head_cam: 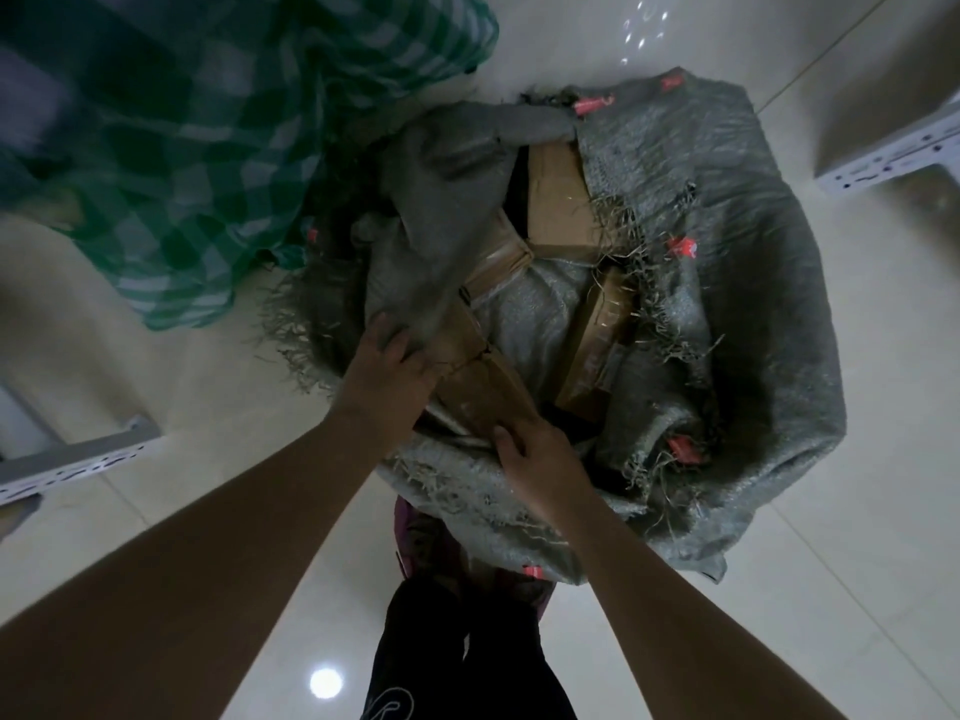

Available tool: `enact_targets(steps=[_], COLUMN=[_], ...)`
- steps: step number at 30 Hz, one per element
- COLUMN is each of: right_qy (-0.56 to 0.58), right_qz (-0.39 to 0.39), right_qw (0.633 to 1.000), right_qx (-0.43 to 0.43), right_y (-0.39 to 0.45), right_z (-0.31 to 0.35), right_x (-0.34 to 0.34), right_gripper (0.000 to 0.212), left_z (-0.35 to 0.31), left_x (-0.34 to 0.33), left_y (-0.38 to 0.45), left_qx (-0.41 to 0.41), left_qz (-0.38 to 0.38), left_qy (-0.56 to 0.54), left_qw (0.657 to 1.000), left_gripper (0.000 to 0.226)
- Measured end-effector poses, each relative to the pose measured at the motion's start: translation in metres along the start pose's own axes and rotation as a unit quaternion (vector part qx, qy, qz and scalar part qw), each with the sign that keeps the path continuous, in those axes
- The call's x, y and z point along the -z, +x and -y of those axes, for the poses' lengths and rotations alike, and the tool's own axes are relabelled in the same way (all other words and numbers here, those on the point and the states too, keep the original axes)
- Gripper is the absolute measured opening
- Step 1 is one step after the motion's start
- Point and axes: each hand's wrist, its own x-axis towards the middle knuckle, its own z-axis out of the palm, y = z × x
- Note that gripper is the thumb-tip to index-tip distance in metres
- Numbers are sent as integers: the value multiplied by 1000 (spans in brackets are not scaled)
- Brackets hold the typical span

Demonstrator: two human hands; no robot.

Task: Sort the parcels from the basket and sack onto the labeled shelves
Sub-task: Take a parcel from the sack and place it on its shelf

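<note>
Head: hands (387, 366) seemingly gripping cardboard parcel (480, 379), woven sack (727, 304).

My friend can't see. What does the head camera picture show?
Two bare hands, left hand and right hand, grip a brown cardboard parcel in an open grey woven sack on pale floor tiles. More brown boxes lie inside.

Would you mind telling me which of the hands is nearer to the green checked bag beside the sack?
Left. The left hand is at the sack's near-left rim, on the side of the green checked bag. The right hand sits at the near rim, farther from it.
</note>
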Motion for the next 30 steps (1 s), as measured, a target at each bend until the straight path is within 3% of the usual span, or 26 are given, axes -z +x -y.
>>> enact_targets(steps=[3,6,10,17,20,22,26,28,30], right_qy=[-94,-88,-88,-86,-97,-105,-119,-73,-4], right_qz=[41,114,131,68,-43,-70,11,51,82], right_qw=[995,989,987,993,994,989,979,974,966], right_qx=[7,-38,-31,-33,-40,-74,-168,-210,-245], right_y=[8,11,7,10,20,28,46,51,53], right_z=[9,15,20,20,13,7,-12,-23,-32], right_x=[-3,-9,-19,-23,-21,-17,-13,-15,-18], right_gripper=[38,38,33,24,42,55,76,82,84], left_z=[5,15,24,16,12,8,0,-3,-6], left_x=[0,-9,-24,-38,-43,-46,-56,-61,-61], left_y=[-8,-12,-11,-7,-7,-4,4,6,8], left_qx=[53,135,169,117,100,88,8,-37,-57], left_qz=[-3,15,50,46,26,14,-35,-80,-65], left_qy=[-3,-10,-18,-30,-23,-17,-54,-108,-124], left_qw=[999,991,984,992,994,996,998,990,988], left_gripper=[52,54,65,59,53,53,54,53,56])
